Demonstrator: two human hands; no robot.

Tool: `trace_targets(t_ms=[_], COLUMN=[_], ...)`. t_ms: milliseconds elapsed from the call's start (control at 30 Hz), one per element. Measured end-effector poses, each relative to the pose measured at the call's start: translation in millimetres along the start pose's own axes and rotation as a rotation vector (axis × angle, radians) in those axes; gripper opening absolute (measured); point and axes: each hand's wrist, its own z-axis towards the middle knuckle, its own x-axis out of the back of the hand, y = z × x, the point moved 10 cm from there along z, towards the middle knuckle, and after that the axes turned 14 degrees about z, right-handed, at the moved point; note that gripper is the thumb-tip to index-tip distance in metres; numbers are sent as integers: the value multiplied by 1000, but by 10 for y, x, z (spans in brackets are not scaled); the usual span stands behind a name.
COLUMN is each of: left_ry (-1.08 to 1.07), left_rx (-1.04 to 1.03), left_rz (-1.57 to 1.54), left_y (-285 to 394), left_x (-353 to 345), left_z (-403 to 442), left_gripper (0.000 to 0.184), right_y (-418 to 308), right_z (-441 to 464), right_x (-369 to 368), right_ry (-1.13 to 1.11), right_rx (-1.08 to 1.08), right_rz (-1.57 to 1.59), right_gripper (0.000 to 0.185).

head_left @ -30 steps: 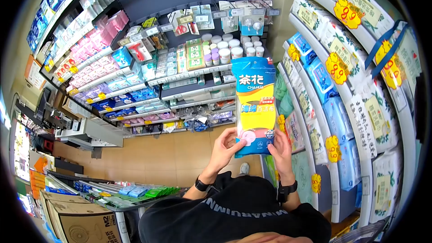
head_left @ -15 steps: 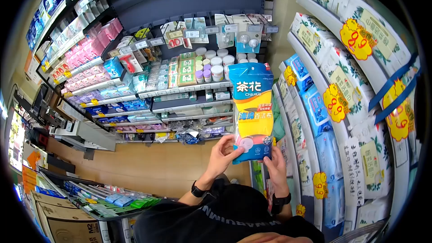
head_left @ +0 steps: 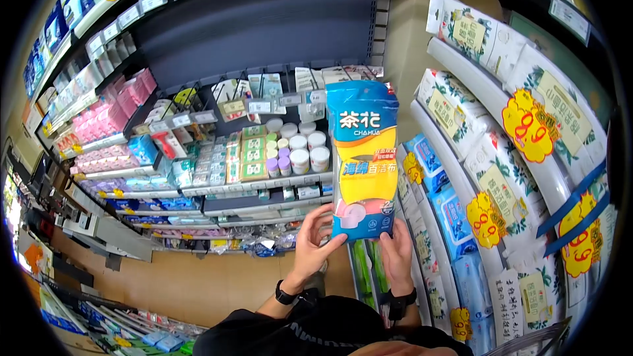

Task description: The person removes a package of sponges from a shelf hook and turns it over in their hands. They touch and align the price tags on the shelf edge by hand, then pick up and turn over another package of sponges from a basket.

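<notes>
A blue and yellow CHAHUA sponge cloth package is held upright at the centre, its printed front facing the camera. My left hand grips its lower left edge, thumb on the front and fingers curled at the side. At the lower right corner, my right hand pinches the package with the thumb in front. Both wrists wear black bands. Behind the package's left side stand white round tubs on a shelf.
Shelves of pink packs and blue packs line the left. Tissue packs with yellow price tags fill the curved shelves at right. Hanging small goods are ahead. Tiled floor shows below.
The view has tilted upward, so the shelves sit lower in the frame and more of the upper shelving shows. Both hands still hold the package, now slightly further left in view.
</notes>
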Motion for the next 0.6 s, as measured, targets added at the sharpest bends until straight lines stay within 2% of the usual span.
trace_targets(t_ms=[133, 167, 300, 467, 600], left_ry=[-24, -42, -87, -141, -150], left_rx=[-76, -88, -130, -187, -229], left_rz=[37, 66, 127, 195, 163], left_y=[156, 208, 380, 454, 448], left_x=[16, 9, -21, -68, -112], left_z=[645, 821, 1430, 2101, 2544], left_gripper=[63, 61, 56, 54, 55], right_y=[-144, -248, -426, -508, -622], right_z=[560, 677, 1181, 1665, 1982], right_x=[-229, -346, -533, -647, -684], right_ry=[-29, 8, 33, 43, 120], right_rx=[125, 157, 275, 420, 559], right_rz=[0, -18, -80, -195, -301], right_gripper=[53, 64, 73, 69, 57])
